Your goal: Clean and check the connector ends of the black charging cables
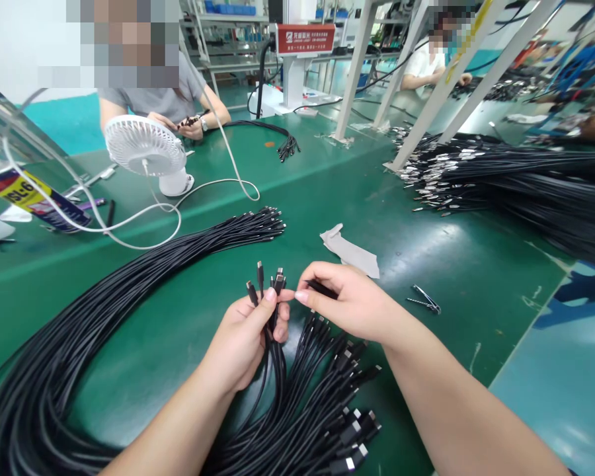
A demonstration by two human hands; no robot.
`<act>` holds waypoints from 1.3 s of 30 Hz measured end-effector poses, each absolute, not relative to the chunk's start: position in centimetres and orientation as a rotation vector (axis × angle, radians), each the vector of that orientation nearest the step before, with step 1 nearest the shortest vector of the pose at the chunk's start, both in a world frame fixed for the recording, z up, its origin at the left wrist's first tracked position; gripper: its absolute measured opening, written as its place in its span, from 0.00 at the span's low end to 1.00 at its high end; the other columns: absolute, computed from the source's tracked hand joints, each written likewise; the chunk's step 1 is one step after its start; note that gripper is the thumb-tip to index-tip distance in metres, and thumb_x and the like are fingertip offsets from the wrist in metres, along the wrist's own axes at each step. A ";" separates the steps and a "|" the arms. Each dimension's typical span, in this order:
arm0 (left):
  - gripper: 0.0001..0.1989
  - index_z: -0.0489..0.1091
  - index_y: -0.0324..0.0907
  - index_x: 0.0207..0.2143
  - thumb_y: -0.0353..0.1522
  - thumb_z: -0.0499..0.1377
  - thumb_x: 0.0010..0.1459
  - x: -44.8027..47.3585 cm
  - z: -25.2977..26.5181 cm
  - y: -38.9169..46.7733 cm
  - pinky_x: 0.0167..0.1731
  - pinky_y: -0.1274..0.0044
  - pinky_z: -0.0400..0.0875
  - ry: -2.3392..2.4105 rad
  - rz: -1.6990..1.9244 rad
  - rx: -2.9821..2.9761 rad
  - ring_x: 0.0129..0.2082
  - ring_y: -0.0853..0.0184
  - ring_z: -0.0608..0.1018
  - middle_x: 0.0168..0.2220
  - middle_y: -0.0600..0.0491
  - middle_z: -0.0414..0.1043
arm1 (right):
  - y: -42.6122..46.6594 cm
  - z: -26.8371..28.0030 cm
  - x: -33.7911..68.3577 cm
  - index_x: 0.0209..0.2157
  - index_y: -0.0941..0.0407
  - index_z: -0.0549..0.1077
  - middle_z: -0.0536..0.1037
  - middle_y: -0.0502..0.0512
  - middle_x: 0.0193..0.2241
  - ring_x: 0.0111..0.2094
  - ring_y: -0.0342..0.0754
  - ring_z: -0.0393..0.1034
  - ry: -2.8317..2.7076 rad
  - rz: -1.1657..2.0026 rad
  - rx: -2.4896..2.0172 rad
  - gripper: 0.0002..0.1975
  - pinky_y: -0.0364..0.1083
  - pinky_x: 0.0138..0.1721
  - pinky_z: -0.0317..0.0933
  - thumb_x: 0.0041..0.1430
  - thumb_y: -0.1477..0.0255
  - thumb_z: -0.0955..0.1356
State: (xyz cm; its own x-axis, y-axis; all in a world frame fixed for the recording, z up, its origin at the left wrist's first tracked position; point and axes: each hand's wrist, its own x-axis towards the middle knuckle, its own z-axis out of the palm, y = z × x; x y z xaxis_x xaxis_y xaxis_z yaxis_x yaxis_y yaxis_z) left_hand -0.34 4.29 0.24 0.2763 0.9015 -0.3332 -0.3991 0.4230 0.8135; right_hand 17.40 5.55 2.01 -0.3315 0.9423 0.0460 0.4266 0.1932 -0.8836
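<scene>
My left hand (248, 330) is closed around several black USB cables (278, 284), their plugs pointing up past my thumb. Close beside it, my right hand (350, 301) is closed on a slim black thing (322, 289), possibly a pen or tool; most of it is hidden in the palm. Its fingertips meet a fingertip of my left hand. Below both hands lies a bundle of black cables (297, 410) with plug ends fanned to the right. The same cables curve round on the left to another bunch of ends (262, 225) farther back.
A grey strip of cloth or paper (352, 251) and metal tweezers (426, 301) lie right of centre on the green table (327, 185). A white fan (146, 149), its cord and a spray can (34, 198) stand left. More cables (500, 172) fill the right. A co-worker (163, 99) sits opposite.
</scene>
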 end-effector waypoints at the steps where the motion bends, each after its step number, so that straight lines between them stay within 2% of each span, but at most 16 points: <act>1: 0.15 0.78 0.36 0.32 0.40 0.67 0.50 -0.4 0.2 4.3 0.20 0.79 0.59 0.883 0.960 0.675 0.17 0.76 0.65 0.22 0.56 0.67 | 5.5 1.8 17.2 0.33 0.57 0.71 0.70 0.48 0.26 0.27 0.41 0.64 -1.800 1.094 -1.228 0.05 0.41 0.28 0.59 0.60 0.70 0.66; 5: 0.14 0.76 0.36 0.28 0.40 0.66 0.51 -0.5 0.2 4.1 0.21 0.79 0.59 0.802 0.887 0.677 0.17 0.75 0.66 0.21 0.55 0.67 | 5.4 1.3 16.1 0.44 0.56 0.72 0.76 0.54 0.38 0.37 0.44 0.71 -1.661 1.115 -1.004 0.09 0.45 0.40 0.64 0.61 0.73 0.65; 7: 0.14 0.76 0.36 0.26 0.40 0.65 0.53 -0.6 0.2 4.0 0.22 0.79 0.60 0.764 0.824 0.681 0.18 0.74 0.66 0.19 0.55 0.67 | 5.5 1.1 15.9 0.43 0.55 0.74 0.76 0.53 0.38 0.39 0.44 0.71 -1.664 1.084 -0.949 0.09 0.45 0.43 0.64 0.62 0.74 0.65; 12: 0.16 0.75 0.36 0.25 0.42 0.64 0.52 -0.6 0.6 3.9 0.24 0.77 0.61 0.736 0.747 0.736 0.19 0.72 0.66 0.18 0.54 0.66 | 5.7 1.3 16.0 0.32 0.57 0.74 0.74 0.51 0.30 0.32 0.43 0.71 -1.632 1.107 -0.878 0.02 0.45 0.36 0.65 0.58 0.74 0.68; 15: 0.18 0.76 0.37 0.27 0.45 0.64 0.52 -0.4 0.5 3.9 0.24 0.77 0.60 0.833 0.792 0.865 0.20 0.71 0.66 0.18 0.54 0.67 | 5.6 1.7 16.2 0.28 0.57 0.71 0.72 0.48 0.25 0.26 0.42 0.68 -1.628 1.087 -0.864 0.06 0.44 0.32 0.64 0.58 0.72 0.69; 18: 0.19 0.76 0.39 0.30 0.46 0.61 0.54 -0.3 0.1 4.0 0.26 0.76 0.62 0.913 0.842 1.036 0.21 0.70 0.68 0.18 0.54 0.69 | 5.3 2.2 16.3 0.26 0.57 0.69 0.70 0.48 0.23 0.27 0.42 0.67 -1.745 0.887 -0.937 0.09 0.43 0.31 0.62 0.60 0.75 0.66; 22: 0.17 0.76 0.39 0.32 0.45 0.61 0.55 0.0 -0.4 4.0 0.28 0.76 0.64 0.922 0.856 1.168 0.18 0.72 0.69 0.21 0.54 0.72 | 5.0 2.4 16.4 0.25 0.57 0.67 0.70 0.48 0.23 0.26 0.41 0.65 -1.898 0.632 -1.002 0.10 0.40 0.30 0.59 0.62 0.78 0.64; 27: 0.16 0.75 0.38 0.28 0.43 0.62 0.55 0.4 -0.2 3.6 0.21 0.78 0.61 0.910 0.907 0.960 0.17 0.74 0.67 0.22 0.55 0.70 | 5.2 1.8 16.6 0.27 0.56 0.65 0.70 0.49 0.24 0.26 0.42 0.64 -1.852 0.387 -1.194 0.10 0.41 0.28 0.57 0.63 0.76 0.62; 31: 0.14 0.75 0.36 0.28 0.40 0.65 0.53 0.5 0.4 3.4 0.20 0.79 0.60 0.861 0.911 0.741 0.17 0.76 0.65 0.22 0.55 0.69 | 5.3 1.7 16.9 0.34 0.57 0.66 0.71 0.51 0.28 0.29 0.44 0.66 -1.862 0.399 -1.322 0.06 0.43 0.30 0.58 0.65 0.72 0.61; 34: 0.14 0.75 0.35 0.27 0.40 0.66 0.52 0.4 0.6 3.4 0.19 0.80 0.59 0.810 0.897 0.658 0.17 0.77 0.64 0.21 0.55 0.68 | 4.7 2.0 16.6 0.38 0.58 0.67 0.73 0.54 0.32 0.31 0.44 0.67 -1.980 0.396 -1.305 0.08 0.43 0.32 0.58 0.67 0.74 0.58; 39: 0.14 0.75 0.35 0.27 0.40 0.65 0.52 0.3 0.6 3.5 0.18 0.81 0.58 0.793 0.904 0.622 0.17 0.77 0.64 0.21 0.55 0.68 | 3.7 2.1 15.6 0.35 0.59 0.72 0.74 0.53 0.28 0.29 0.46 0.68 -2.113 0.088 -1.263 0.13 0.44 0.29 0.55 0.66 0.75 0.57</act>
State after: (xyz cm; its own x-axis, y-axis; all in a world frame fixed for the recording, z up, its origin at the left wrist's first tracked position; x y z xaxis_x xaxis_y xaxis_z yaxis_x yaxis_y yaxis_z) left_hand 0.32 3.51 0.56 0.3813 0.8632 -0.3309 -0.4408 0.4844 0.7557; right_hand 15.60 3.67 2.09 -0.3112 0.8047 0.5057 0.7600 0.5302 -0.3760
